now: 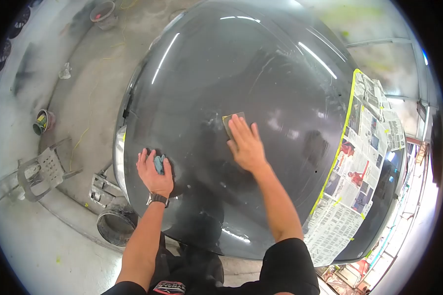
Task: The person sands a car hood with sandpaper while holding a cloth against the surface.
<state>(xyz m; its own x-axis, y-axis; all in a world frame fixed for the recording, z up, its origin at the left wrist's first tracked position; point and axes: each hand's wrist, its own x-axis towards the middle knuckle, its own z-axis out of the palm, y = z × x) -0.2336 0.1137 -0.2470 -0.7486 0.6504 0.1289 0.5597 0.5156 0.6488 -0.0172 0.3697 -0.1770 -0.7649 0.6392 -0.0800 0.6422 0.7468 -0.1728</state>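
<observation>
A large dark grey car panel [202, 93], wet and shiny in places, fills the middle of the head view. On its centre lies my right hand [246, 146], fingers stretched out flat over a small brownish sanding sheet [233, 121]. Lower left on the same panel rests my left hand [155, 173], a watch on its wrist, with a blue-grey cloth [159, 164] held between thumb and fingers. Newspaper [362, 162] edged with yellow-green tape [337, 155] covers the glass to the right of the panel.
On the floor at the left are a plastic chair [47, 167], a large black bucket [117, 227], a small pot [43, 122] and a grey bucket [103, 14] further back. A yellow cord [86, 132] runs along the floor. Metal framing stands beyond the car at the right.
</observation>
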